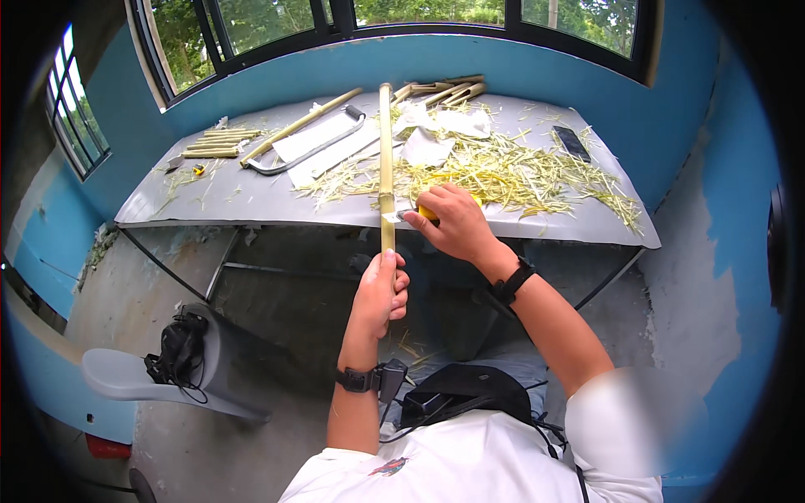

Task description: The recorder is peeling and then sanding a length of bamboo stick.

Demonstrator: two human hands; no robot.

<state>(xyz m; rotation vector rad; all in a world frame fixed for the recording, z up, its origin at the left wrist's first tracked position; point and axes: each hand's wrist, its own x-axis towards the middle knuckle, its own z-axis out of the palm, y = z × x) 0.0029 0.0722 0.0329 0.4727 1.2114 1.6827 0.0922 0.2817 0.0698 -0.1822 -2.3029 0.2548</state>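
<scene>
Far left, on the floor: a grey plastic chair (107, 375) with a dark bundle (182, 344) and trailing cord lying on it. On the left of the grey-covered counter (277, 205), short bamboo sticks (216, 144) lie side by side; a small yellow-and-black item (199, 170) sits just in front of them, its kind too small to tell. Next along, a longer bamboo stick (302, 126) slants toward the back edge, with a hacksaw (312, 156) beside it, partly over white sheets (335, 164).

Centre: my left hand (381, 293) is closed around the near end of a bamboo pole (386, 159), thumb along its upper side. The pole points away from me, its near end short of the counter's front edge, the rest reaching over the counter.

My right hand (455, 220) is curled tight around a yellow-handled cutting tool (428, 212), blade lying across the pole just beyond my left hand; cannot tell how deep it bites. Behind, split bamboo pieces (457, 90) are piled at the back. Pale shavings (520, 180) spread to the right, a dark phone (572, 143) near their far side.
</scene>
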